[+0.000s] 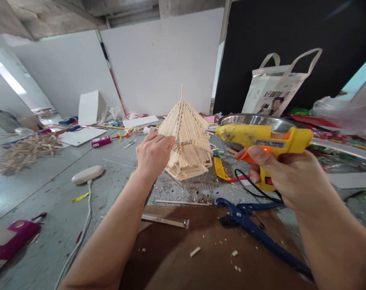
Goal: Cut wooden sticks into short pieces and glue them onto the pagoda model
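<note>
A pagoda-like model built of thin wooden sticks stands on the floor in the middle, with a pointed roof and a stick rising from its peak. My left hand is closed in a pinch at the model's left side, by the edge below the upper roof. What its fingertips hold is hidden. In my right hand is a yellow glue gun, gripped by its handle, a finger at the orange trigger and a small red light glowing. Its nozzle points left toward the model, a short way from it.
Blue cutters and a loose stick lie near a brown sheet. A metal bowl and white bag stand behind the glue gun. Leftward are a stick pile, a white corded device and a purple tool.
</note>
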The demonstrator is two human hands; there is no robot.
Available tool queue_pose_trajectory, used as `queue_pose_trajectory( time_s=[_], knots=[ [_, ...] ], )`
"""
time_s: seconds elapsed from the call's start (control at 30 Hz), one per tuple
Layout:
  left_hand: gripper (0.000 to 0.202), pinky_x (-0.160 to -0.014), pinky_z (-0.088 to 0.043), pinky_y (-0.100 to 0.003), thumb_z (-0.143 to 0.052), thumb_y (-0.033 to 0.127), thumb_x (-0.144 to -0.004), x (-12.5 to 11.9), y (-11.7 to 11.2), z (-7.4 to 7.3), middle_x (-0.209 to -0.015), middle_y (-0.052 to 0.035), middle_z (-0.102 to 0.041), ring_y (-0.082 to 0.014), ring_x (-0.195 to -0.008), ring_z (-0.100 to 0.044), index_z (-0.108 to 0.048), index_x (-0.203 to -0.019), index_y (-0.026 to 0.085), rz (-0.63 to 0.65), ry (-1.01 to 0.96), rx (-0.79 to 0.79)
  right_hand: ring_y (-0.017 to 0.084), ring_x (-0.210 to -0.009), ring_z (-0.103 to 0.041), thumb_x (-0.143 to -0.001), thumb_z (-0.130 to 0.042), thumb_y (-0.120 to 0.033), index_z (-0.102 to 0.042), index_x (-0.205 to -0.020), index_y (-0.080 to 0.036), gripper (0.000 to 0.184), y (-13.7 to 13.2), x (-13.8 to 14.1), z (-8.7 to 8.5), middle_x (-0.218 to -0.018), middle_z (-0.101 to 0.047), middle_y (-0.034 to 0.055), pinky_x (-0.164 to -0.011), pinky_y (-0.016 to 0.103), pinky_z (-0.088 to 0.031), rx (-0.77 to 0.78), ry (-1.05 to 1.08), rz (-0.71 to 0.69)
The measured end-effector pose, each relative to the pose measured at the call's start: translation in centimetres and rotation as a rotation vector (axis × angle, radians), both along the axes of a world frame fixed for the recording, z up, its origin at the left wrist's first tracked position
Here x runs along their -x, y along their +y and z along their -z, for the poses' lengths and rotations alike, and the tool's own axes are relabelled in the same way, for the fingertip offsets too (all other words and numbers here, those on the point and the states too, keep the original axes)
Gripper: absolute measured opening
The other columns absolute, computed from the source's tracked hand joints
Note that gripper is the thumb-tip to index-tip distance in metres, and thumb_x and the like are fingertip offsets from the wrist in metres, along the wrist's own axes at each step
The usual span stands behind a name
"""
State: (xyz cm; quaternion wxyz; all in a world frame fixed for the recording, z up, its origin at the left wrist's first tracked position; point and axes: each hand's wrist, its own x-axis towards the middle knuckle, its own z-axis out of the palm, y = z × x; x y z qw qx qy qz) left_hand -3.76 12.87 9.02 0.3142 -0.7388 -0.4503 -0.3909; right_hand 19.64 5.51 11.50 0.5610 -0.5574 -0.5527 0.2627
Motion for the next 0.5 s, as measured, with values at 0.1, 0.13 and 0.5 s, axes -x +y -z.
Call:
queue_pose_trajectory(
  time_s=[0.1, 0.13, 0.5],
  knots=[
    [0.022, -0.059, -0.039, -0.024, -0.043, 0.026, -0.080, -0.05, -0.05, -0.05, -0.063, 0.0003, -0.064, -0.0130, -0.068, -0.052, -0.065, -0.075, 0.022, 0.001, -0.003, 0.003, 0.008, -0.035, -0.040, -0.059, -0.058, -0.053, -0.059, -0.063, -0.019, 0.034, -0.06, 0.04, -0.02, -0.046, -0.051, -0.0014, -0.033, 0.024, -0.030, 0.007, 0.004, 0.000],
    [0.022, -0.059, -0.039, -0.024, -0.043, 0.026, -0.080, -0.07, -0.07, -0.07, -0.063, 0.0003, -0.064, -0.0131, -0.068, -0.052, -0.065, -0.075, 0.022, 0.001, -0.006, 0.006, 0.008, -0.035, -0.040, -0.059, -0.058, -0.053, -0.059, -0.063, -0.019, 0.034, -0.05, 0.06, -0.03, -0.044, -0.049, -0.0019, -0.033, 0.024, -0.030, 0.008, -0.001, -0.002],
    [0.023, -0.061, -0.039, -0.026, -0.042, 0.027, -0.080, 0.00, -0.04, -0.04, -0.063, -0.0007, -0.064, -0.0142, -0.069, -0.051, -0.065, -0.076, 0.023, 0.024, -0.031, 0.034, 0.010, -0.036, -0.041, -0.060, -0.059, -0.051, -0.059, -0.065, -0.020, 0.031, 0.05, 0.04, -0.05, -0.039, -0.046, -0.0039, -0.035, 0.026, -0.033, -0.011, -0.005, -0.025]
  ],
)
